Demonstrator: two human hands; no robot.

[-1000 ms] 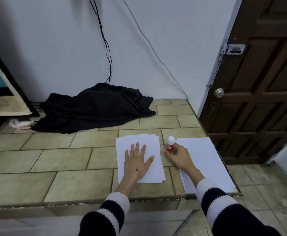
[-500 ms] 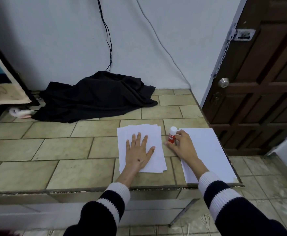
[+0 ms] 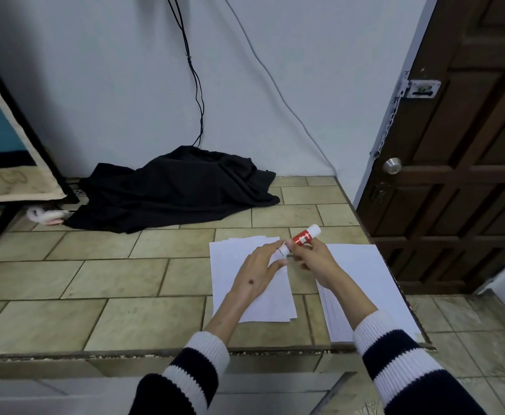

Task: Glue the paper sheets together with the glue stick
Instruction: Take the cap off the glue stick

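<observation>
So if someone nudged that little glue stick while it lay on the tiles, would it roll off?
Probably, yes. The glue stick looks like a smooth round tube, so on its side it would likely roll across the flat tiled surface. It seems light and stiff: the right hand holds it tilted with the fingers alone, and the left hand pinches its lower end.

It looked like a room in a home. The hands worked over a raised ledge of beige tiles (image 3: 143,274); beyond them a dark garment (image 3: 179,190) lay crumpled against a plain painted wall (image 3: 275,55) with loose cables (image 3: 197,85), and right stood a panelled wooden door (image 3: 461,175).
</observation>
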